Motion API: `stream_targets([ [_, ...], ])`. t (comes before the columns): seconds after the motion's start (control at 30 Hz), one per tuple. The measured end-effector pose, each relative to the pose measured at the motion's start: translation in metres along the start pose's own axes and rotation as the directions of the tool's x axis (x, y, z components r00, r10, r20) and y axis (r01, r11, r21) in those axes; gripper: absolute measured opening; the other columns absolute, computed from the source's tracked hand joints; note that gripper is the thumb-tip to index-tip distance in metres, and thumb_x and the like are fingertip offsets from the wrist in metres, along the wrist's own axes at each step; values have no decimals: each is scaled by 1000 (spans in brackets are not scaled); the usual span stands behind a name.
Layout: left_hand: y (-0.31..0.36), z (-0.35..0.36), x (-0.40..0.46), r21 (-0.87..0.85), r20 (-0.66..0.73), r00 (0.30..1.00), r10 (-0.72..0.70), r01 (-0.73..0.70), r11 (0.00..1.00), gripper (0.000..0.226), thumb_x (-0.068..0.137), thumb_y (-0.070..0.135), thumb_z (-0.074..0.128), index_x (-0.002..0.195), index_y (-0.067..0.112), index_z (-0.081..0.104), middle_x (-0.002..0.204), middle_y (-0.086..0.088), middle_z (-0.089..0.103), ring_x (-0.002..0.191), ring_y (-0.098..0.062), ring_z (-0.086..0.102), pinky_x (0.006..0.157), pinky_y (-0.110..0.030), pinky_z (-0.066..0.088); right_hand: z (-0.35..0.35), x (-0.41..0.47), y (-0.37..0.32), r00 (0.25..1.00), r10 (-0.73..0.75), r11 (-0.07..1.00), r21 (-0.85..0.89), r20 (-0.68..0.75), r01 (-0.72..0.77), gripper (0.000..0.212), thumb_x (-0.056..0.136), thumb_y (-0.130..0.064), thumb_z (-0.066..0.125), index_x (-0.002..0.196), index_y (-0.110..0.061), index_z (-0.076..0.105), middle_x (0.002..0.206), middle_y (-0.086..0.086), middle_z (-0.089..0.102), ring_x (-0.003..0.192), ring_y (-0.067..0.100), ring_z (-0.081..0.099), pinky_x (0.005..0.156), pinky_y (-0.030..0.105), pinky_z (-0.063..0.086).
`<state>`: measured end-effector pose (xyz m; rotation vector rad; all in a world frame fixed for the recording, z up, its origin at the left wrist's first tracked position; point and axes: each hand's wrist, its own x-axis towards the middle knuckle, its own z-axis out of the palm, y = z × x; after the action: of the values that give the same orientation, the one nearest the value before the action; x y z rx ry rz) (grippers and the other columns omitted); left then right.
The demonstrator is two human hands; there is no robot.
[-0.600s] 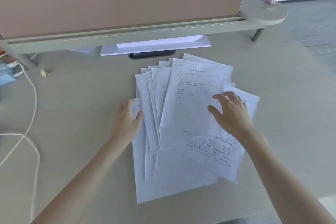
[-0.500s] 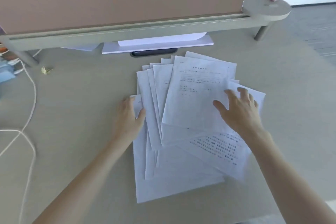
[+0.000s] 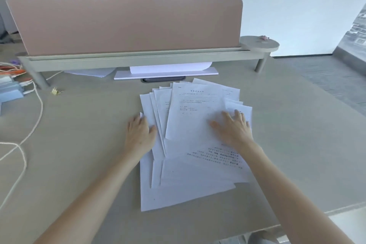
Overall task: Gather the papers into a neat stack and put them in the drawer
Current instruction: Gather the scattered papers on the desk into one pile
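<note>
Several white printed papers lie fanned and overlapping on the beige desk, right in front of me. My left hand rests flat at the left edge of the fan, fingers together, thumb against the sheets. Spread fingers of my right hand press down on the top sheets at the right side. Neither hand grips a sheet. No drawer is in view.
A pink divider panel on a grey rail shelf closes off the back. Under the shelf lie a white board with paper and a dark slot. A white cable, a small gold clip and blue items sit left.
The camera has tilted up, showing the whole divider and people behind it. My right hand has slid a little rightward over the sheets; the left hand stays at the fan's left edge.
</note>
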<state>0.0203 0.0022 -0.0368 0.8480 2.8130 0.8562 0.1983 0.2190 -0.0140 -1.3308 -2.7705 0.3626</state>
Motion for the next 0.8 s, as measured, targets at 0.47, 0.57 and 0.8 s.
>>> stream_targets([
  [0.47,18,3,62,-240,-6,1000,5,-6,971,31,97,26,45,74,10,33,83,1,38,76,-24,42,56,-25,25,9,45,-20,998,14,990,142,-59,-6,67,91,-72,33,134,-25,53,150,15,37,140,36,34,111,47,31],
  [0.57,8,3,69,-217,64,998,14,0,976,43,99,33,41,132,5,44,149,-5,37,135,-25,38,101,-30,33,10,50,-16,986,141,990,7,-86,-141,71,91,-74,26,136,-25,51,151,22,36,140,36,29,112,51,23],
  [0.8,-3,16,70,86,45,985,169,-173,981,34,97,33,44,108,2,50,127,-13,44,127,-33,35,108,-41,28,19,47,-31,999,10,998,70,-46,-7,71,91,-71,33,144,-25,44,153,22,32,146,39,22,120,49,18],
])
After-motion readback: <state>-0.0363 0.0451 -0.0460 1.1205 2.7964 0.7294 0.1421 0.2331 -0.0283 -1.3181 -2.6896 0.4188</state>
